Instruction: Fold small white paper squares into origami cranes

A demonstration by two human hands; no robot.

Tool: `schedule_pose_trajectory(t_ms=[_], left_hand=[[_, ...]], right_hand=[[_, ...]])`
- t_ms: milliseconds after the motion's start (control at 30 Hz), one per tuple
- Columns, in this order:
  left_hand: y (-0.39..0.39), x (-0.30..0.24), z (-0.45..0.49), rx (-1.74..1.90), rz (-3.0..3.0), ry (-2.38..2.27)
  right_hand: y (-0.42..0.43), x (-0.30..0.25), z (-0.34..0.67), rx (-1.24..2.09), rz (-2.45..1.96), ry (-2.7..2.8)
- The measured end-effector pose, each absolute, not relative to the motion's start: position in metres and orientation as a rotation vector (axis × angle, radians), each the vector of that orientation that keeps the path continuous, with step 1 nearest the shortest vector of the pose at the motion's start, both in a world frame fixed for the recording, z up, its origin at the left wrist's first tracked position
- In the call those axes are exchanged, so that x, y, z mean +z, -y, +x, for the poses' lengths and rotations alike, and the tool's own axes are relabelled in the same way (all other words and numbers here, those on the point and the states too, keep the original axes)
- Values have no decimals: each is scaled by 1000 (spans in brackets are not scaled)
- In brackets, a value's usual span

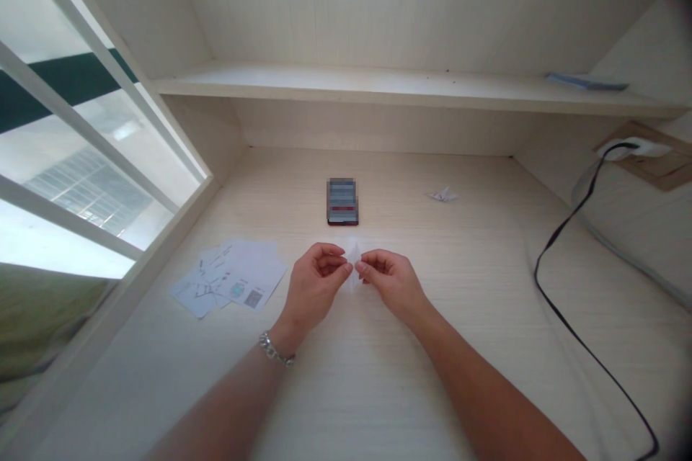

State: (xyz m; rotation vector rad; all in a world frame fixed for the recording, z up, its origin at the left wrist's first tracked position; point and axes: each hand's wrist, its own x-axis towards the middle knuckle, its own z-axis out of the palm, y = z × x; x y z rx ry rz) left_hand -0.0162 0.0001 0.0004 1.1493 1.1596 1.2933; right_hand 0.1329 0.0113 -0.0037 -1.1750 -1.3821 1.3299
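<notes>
Quick snapshot of a bunk-style desk: right in the middle of the frame, a left hand [314, 287] and a right hand [390, 284] were close together, with their fingertips pinching a small white folded piece of paper [353, 266] from either side. The paper stood roughly upright between them, pale against the desk, and I couldn't tell whether it touched the surface or sat just above it. The left wrist had a silver chain bracelet [275, 349] on it. Just above the hands lay a black smartphone [342, 201] with a pixelated screen, and off to the right was a tiny white folded paper figure [443, 194], well apart from everything else. Left of the hands sat a loose fan of white printed sheets [230, 277] with diagrams on them, all on a cream wood-grain desk [378, 389]. A thin black cable [562, 320] snaked down the right side from a white plug [638, 150] on a tan wall plate. A cream shelf [346, 83] ran across the top, with a flat bluish item [587, 81] near its right end, and white window bars [81, 122] filled the upper left.
</notes>
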Motion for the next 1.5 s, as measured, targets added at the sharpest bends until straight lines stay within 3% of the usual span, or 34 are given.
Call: schedule_pose_trajectory(t_ms=[400,1500], left_hand=[[-1,-3,-17,1243,1203,-1250],[6,6,-13,1223,1526,-1451]], right_hand=[[-11,-5,128,1201,-1204,1236],[-2,7,126,929,-1339,1492]])
